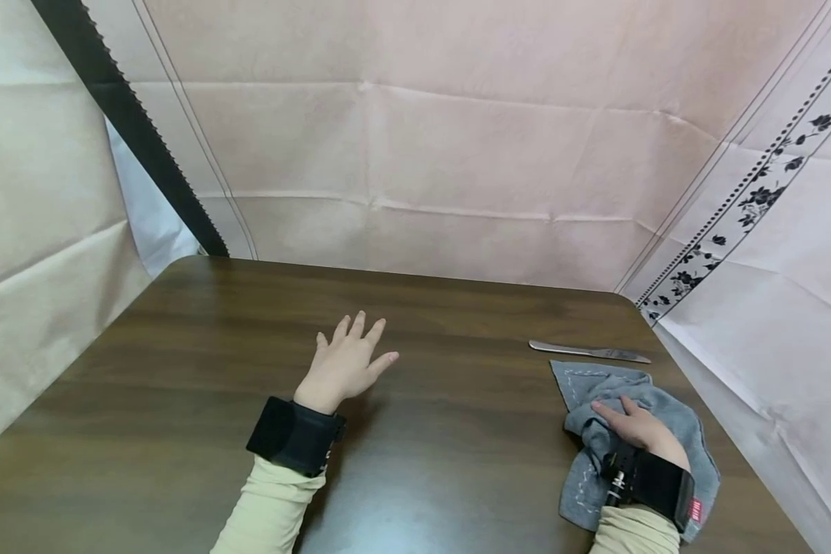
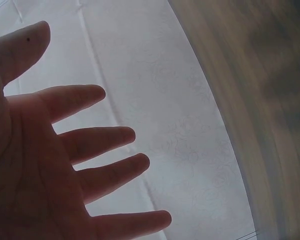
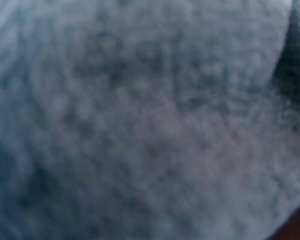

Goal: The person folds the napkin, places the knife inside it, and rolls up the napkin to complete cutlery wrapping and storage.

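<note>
Blue-grey cloth (image 1: 668, 406) lies rumpled, white-stitched, with a red tag (image 1: 695, 509). Your right hand (image 1: 642, 432) rests on it, grip impossible to tell; left of the cloth, your left hand (image 1: 342, 369) spreads empty.

1 small red label (image 1: 695, 509) with white marks sits near the edge of the stitched blue-grey cloth (image 1: 585, 492), nearer the wearer and to the right of the fingers of the right hand (image 1: 642, 432); its lettering cannot be read.
</note>
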`<move>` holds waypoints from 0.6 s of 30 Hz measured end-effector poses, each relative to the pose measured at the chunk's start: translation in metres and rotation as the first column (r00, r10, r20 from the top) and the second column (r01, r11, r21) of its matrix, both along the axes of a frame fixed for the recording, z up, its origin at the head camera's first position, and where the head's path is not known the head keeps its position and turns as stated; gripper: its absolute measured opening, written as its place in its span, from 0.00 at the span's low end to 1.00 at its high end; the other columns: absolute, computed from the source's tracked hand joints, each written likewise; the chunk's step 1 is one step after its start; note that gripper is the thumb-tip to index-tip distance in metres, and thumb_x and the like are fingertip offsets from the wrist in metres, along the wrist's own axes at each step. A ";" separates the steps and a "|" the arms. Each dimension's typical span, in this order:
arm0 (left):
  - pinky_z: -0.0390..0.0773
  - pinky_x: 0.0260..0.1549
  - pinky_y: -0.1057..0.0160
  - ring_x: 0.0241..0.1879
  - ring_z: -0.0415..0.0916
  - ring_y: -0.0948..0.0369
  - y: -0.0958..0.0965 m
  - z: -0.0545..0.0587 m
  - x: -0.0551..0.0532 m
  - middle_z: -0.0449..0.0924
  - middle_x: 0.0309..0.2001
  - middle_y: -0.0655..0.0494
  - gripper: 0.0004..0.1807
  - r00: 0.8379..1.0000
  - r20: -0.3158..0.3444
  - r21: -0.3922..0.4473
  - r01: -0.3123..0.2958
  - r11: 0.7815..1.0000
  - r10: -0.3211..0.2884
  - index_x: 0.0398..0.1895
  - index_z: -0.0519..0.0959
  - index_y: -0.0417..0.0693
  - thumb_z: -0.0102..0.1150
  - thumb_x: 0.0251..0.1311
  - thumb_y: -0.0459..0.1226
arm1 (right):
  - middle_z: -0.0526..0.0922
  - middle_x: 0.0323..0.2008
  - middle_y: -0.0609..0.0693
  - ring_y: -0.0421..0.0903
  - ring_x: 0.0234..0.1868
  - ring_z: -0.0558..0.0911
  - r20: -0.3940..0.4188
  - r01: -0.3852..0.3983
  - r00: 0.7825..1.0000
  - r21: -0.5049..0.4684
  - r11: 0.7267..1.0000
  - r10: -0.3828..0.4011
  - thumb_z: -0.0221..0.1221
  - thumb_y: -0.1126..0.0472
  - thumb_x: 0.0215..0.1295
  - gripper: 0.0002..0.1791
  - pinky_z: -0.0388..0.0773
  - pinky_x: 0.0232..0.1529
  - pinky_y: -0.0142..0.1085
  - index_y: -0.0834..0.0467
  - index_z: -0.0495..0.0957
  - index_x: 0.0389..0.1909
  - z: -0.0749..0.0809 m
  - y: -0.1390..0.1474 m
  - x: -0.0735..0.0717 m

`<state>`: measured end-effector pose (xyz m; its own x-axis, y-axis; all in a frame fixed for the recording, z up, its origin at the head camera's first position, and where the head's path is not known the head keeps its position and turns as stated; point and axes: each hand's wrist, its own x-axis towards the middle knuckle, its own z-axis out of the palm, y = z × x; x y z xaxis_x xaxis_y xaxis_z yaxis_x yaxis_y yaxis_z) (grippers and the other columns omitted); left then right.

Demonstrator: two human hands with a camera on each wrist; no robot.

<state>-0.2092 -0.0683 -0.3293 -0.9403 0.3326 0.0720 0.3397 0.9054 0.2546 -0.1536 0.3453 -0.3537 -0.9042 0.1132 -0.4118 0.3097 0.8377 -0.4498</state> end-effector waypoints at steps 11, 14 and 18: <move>0.49 0.53 0.31 0.66 0.42 0.41 -0.001 0.001 0.001 0.47 0.68 0.37 0.34 1.000 0.009 0.006 0.012 1.000 -0.012 0.70 0.54 0.49 0.38 0.65 0.56 | 0.43 0.60 0.79 0.74 0.60 0.46 0.003 0.002 1.000 0.066 0.998 -0.002 0.36 0.32 0.63 0.52 0.51 0.56 0.63 0.78 0.40 0.64 -0.004 -0.010 -0.004; 0.49 0.53 0.32 0.66 0.42 0.41 -0.002 0.001 0.002 0.46 0.68 0.37 0.34 1.000 0.014 0.010 0.011 1.000 -0.011 0.70 0.54 0.49 0.38 0.65 0.56 | 0.45 0.60 0.79 0.74 0.60 0.47 -0.002 -0.012 1.000 0.088 0.996 0.012 0.36 0.32 0.64 0.52 0.52 0.55 0.63 0.78 0.42 0.64 -0.003 -0.014 -0.006; 0.50 0.53 0.32 0.65 0.43 0.41 -0.002 0.002 0.002 0.46 0.68 0.37 0.34 1.000 0.013 0.013 0.009 1.000 -0.009 0.70 0.54 0.49 0.38 0.65 0.56 | 0.45 0.60 0.79 0.74 0.59 0.47 -0.001 -0.014 1.000 0.095 0.995 0.014 0.36 0.33 0.64 0.51 0.53 0.55 0.63 0.78 0.42 0.63 -0.003 -0.018 -0.007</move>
